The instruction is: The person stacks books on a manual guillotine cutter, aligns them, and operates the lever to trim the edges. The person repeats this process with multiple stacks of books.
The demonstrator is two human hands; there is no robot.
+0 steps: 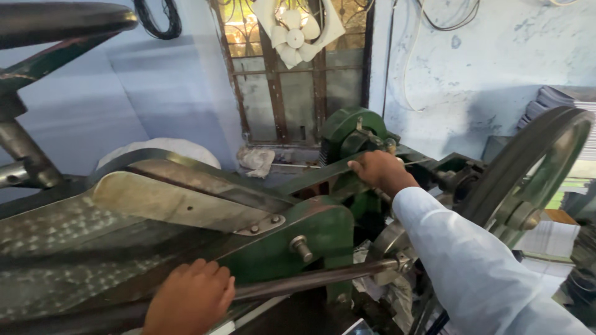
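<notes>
A heavy green cutting machine (310,232) with a long curved metal blade arm (180,198) fills the view. My left hand (191,299) rests at the bottom, fingers curled over a dark steel rod (310,280) that runs to the right. My right hand (380,172), in a white sleeve, reaches across and grips a green metal part beside the green motor housing (347,130) at the back of the machine. A large dark flywheel (528,167) stands just right of my right arm.
A barred window (292,68) with a white fan hung on it is behind the machine. Stacks of paper (562,99) lie at the far right. A dark wheel rim and spokes (49,37) rise at the top left. A white bundle (161,149) sits behind the blade.
</notes>
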